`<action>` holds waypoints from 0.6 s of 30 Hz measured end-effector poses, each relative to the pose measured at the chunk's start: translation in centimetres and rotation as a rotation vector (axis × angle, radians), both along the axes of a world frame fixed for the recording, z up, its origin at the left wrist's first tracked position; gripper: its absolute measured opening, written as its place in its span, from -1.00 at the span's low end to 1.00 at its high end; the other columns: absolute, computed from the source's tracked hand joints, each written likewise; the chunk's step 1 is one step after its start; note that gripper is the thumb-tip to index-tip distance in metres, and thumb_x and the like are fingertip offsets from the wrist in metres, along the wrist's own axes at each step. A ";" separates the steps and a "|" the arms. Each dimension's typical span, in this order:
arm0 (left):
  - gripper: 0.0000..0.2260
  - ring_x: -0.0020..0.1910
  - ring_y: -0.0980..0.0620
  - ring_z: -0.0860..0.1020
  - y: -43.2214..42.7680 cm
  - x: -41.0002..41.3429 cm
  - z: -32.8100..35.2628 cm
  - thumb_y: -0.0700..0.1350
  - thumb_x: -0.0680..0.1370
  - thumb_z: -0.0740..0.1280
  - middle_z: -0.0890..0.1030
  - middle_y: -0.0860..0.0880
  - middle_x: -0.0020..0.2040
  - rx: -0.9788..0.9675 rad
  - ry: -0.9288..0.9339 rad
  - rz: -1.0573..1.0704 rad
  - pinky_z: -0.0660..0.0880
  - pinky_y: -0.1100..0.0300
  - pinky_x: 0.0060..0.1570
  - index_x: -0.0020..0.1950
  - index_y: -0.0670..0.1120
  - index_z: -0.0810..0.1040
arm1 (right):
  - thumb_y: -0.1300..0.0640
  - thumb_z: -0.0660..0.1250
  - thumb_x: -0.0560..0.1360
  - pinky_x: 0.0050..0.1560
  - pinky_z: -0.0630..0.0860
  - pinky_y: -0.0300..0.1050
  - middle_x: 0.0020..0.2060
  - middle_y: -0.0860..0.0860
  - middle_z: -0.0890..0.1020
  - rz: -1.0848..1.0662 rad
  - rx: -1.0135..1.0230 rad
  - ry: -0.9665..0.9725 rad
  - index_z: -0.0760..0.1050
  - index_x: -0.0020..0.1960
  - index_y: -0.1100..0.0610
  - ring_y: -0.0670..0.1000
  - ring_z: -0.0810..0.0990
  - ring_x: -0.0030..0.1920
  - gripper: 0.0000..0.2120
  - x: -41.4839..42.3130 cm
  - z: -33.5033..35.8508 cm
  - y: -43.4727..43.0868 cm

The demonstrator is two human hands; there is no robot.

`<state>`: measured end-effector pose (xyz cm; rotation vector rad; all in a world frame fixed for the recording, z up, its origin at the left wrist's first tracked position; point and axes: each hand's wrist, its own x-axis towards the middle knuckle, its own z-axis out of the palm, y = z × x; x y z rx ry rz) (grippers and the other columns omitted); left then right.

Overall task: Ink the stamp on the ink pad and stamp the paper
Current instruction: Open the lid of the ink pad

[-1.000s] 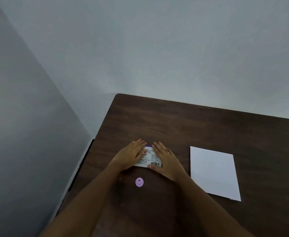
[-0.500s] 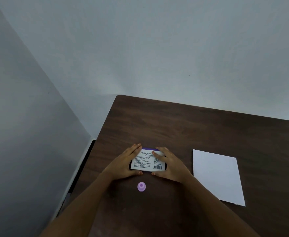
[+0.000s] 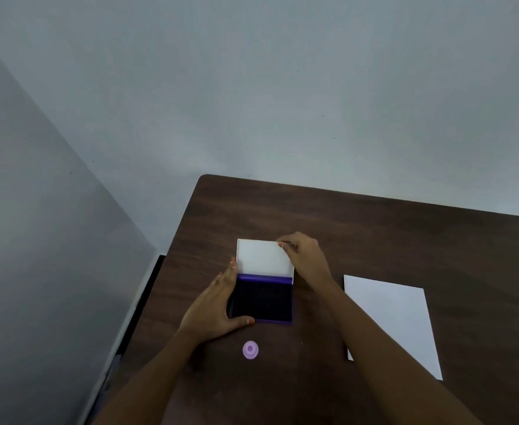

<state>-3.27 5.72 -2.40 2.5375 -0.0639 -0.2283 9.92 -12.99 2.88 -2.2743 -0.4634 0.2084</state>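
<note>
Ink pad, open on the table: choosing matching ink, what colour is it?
Dark purple: the rectangular open ink pad, head view.

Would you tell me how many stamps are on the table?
1. The pink stamp sits on the table, nearer the person than the open ink pad, untouched. Forearms cover some tabletop, so another could be hidden.

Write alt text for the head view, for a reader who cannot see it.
A person's right hand holds the white lid of a purple ink pad open while the left hand steadies its base on a dark wooden table. A lilac stamp sits nearer the person, white paper to the right.
</note>
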 end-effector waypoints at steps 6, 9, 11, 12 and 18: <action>-0.07 0.45 0.14 -0.13 0.4 0.2 -0.8 0.41 0.35 0.20 -0.27 0.12 0.47 0.096 -0.031 -0.070 -0.09 0.20 0.38 0.40 0.10 -0.37 | 0.23 0.23 0.51 0.01 0.37 -0.18 0.02 0.19 0.59 -0.065 -0.134 -0.004 0.57 0.02 0.26 0.11 0.51 0.04 -0.82 1.0 -2.6 1.1; -0.09 0.43 0.20 -0.16 0.3 0.2 -0.8 0.41 0.35 0.18 -0.26 0.15 0.45 0.107 -0.049 -0.074 -0.16 0.19 0.37 0.40 0.11 -0.36 | 0.26 0.26 0.48 0.02 0.39 -0.13 -0.02 0.19 0.60 -0.090 -0.158 -0.043 0.58 -0.03 0.27 0.11 0.49 0.02 -0.85 1.1 -2.8 1.2; -0.09 0.41 0.24 -0.19 0.1 0.3 -0.7 0.42 0.35 0.18 -0.25 0.16 0.45 0.113 -0.056 -0.074 -0.18 0.20 0.36 0.40 0.12 -0.36 | 0.27 0.28 0.47 0.03 0.40 -0.11 -0.04 0.19 0.59 -0.120 -0.147 -0.052 0.58 -0.06 0.27 0.12 0.49 0.02 -0.87 1.2 -3.0 1.0; -0.09 0.41 0.25 -0.19 -0.1 0.1 -0.7 0.42 0.35 0.18 -0.25 0.16 0.45 0.108 -0.061 -0.087 -0.20 0.20 0.36 0.40 0.11 -0.36 | 0.27 0.28 0.47 0.04 0.40 -0.09 -0.04 0.18 0.59 -0.137 -0.157 -0.068 0.58 -0.07 0.26 0.13 0.49 0.02 -0.87 0.8 -2.9 0.8; -0.18 0.42 0.25 -0.16 0.5 -0.1 -0.7 0.29 0.44 0.21 -0.20 0.14 0.47 0.051 -0.094 -0.081 -0.13 0.23 0.38 0.42 0.08 -0.31 | 0.19 0.25 0.50 0.18 0.35 -0.07 0.13 0.13 0.54 -0.195 -0.069 -0.108 0.48 0.14 0.16 0.08 0.45 0.15 -0.78 -0.6 -2.2 1.7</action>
